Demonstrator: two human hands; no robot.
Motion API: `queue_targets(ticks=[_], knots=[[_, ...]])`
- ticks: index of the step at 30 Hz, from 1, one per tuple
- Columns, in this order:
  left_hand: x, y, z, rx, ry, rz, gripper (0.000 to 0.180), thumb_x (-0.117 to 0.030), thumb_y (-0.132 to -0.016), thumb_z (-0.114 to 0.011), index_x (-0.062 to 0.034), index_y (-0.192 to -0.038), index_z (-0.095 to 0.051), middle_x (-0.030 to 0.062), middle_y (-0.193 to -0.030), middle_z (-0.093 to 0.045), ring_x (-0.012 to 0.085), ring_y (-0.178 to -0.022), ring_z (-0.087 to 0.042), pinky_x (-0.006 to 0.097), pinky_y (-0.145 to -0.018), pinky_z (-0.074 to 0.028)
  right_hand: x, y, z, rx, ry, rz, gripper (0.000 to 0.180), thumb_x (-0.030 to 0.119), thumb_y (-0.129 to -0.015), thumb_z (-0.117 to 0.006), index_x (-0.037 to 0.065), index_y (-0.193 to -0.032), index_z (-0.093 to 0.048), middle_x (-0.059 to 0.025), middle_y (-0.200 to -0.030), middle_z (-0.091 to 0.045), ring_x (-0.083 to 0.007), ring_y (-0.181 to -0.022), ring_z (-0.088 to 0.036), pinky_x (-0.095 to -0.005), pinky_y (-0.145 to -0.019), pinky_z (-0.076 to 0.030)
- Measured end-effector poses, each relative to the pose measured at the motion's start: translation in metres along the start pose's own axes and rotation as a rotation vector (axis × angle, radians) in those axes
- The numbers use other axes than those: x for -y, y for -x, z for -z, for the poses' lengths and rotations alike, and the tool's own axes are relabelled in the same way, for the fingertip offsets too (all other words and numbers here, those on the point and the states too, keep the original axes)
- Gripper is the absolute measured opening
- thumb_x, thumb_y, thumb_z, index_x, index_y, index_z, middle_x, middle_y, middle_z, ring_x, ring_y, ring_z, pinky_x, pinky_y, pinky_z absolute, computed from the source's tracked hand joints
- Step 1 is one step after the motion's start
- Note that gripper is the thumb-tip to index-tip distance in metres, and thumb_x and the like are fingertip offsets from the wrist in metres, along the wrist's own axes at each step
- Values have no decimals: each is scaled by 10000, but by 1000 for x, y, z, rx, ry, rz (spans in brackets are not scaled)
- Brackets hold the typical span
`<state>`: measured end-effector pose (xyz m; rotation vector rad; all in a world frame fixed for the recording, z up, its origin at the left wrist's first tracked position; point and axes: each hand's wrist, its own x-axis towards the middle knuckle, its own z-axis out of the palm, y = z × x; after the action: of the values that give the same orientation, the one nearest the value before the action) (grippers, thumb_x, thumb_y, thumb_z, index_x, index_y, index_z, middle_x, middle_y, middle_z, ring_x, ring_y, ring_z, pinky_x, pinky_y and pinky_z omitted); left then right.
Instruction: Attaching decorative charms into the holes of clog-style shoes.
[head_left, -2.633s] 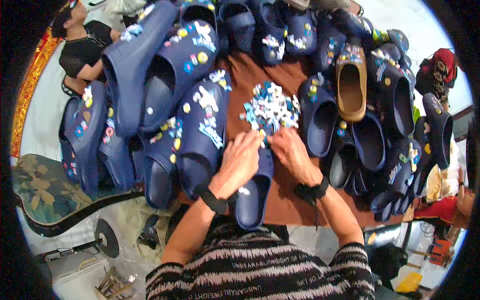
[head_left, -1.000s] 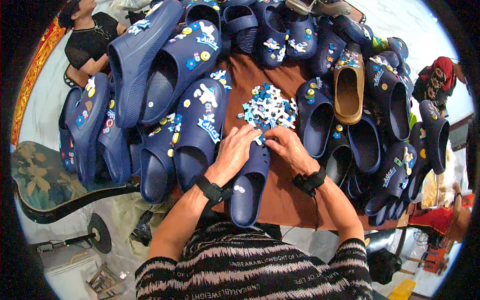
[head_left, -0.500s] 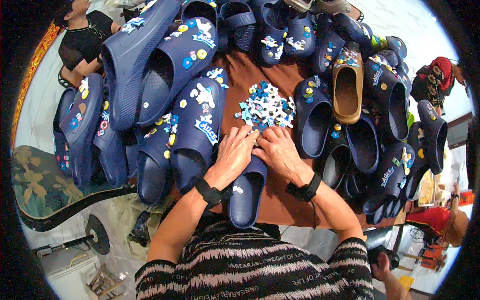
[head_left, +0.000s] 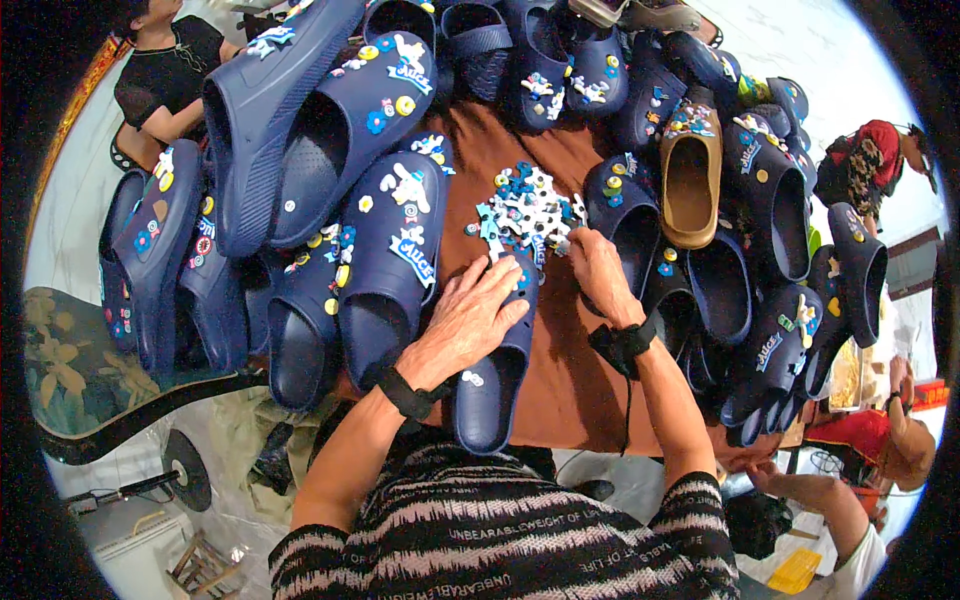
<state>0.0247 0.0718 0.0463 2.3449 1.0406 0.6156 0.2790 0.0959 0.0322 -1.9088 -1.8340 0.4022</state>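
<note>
A dark blue clog (head_left: pixel 490 395) lies before me on the brown cloth, heel toward me, its decorated toe partly hidden by my left hand (head_left: pixel 470 320). That hand rests on the clog's upper with the fingers stretched out. Just beyond the toe is a heap of shoe charms (head_left: pixel 530 205) in white, blue and yellow, several shaped like white long-eared characters. My right hand (head_left: pixel 602 272) is at the heap's right edge, its fingers curled together and pointing down. What its fingertips hold, if anything, is hidden.
Decorated dark blue clogs (head_left: pixel 390 250) crowd the left, far and right sides of the table. One brown clog (head_left: pixel 692 190) stands among those on the right. The brown cloth (head_left: pixel 570 385) covers the tabletop. Other people are around, including a bent arm (head_left: pixel 825 500) at the lower right.
My hands have moved apart from the clog's toe. The left has flattened over its upper; the right has shifted right to the charm heap's edge. Another person's arm has come farther into view.
</note>
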Motion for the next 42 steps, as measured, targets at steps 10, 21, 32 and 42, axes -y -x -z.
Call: queue_targets(ticks=[10,21,32,42], knots=[[-9,-4,5,72,-148,0,482,-350,-1028,-489,-20,-1375,-543,153,-1455,-520,385,-1334,-467,492,-1077,-396,-31,-72,-27,-98,325,90,196,26,-885,-522,-9,-1003,-674,-256,-921,-663,-423,-913,-665,-497,-833,-537],[0,-8,0,-61,44,34,473,-274,-1045,-438,-21,-1444,-468,216,-1516,-432,395,-1426,-373,466,-1177,-310,-24,-87,-27,-39,355,-17,195,39,-827,-583,-14,-1006,-638,-248,-1017,-681,-424,-1010,-663,-502,-858,-539],[-5,-9,-1,91,-177,6,482,-360,-1039,-458,-49,-1399,-535,128,-1506,-479,378,-1393,-400,508,-1096,-355,-29,-91,-22,-51,326,26,200,38,-820,-602,1,-1002,-677,-228,-977,-690,-430,-969,-663,-501,-849,-538],[-17,27,9,-17,66,44,476,-259,-1023,-494,-41,-1447,-482,217,-1518,-407,407,-1385,-395,481,-1158,-313,-8,-49,10,198,-954,-258,84,77,-956,-640,4,-974,-603,-70,-887,-665,-145,-767,-670,-296,-692,-570]])
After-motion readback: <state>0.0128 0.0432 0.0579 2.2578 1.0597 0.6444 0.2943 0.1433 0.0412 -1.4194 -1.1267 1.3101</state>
